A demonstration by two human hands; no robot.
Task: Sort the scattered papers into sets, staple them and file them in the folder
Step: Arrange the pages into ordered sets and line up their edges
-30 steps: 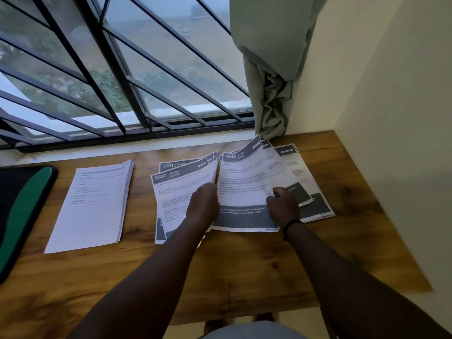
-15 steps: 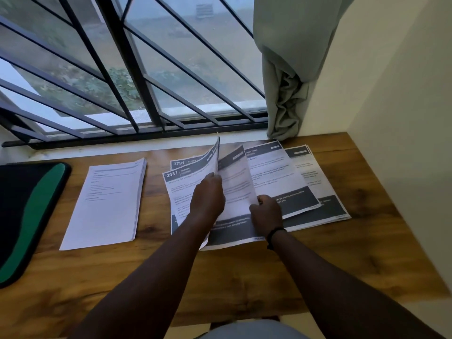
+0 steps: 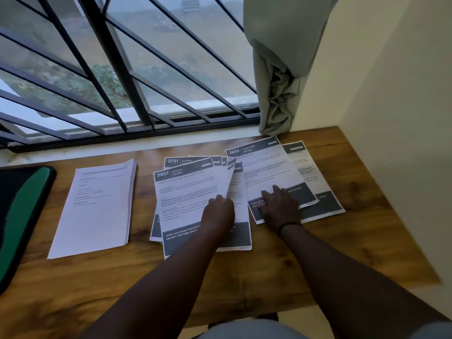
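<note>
The left hand [image 3: 217, 212] pinches the lifted right edge of the 2937 sheet [image 3: 188, 192] at frame centre. Just right, the right hand [image 3: 278, 204] presses flat, fingers spread, on the 2659 sheet [image 3: 269, 167]. A white stack [image 3: 97, 206] lies centre left on the wooden table [image 3: 244, 277].

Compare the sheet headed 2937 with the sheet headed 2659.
The 2937 sheet reads KITCHEN; the 2659 sheet reads LIVING ROOM. The 2937 sheet's right edge is lifted, held by the left hand; the 2659 sheet lies flat under the right hand. The 2937 sheet tops the middle pile, the 2659 sheet the right one. Both have dark header and footer bands.
</note>
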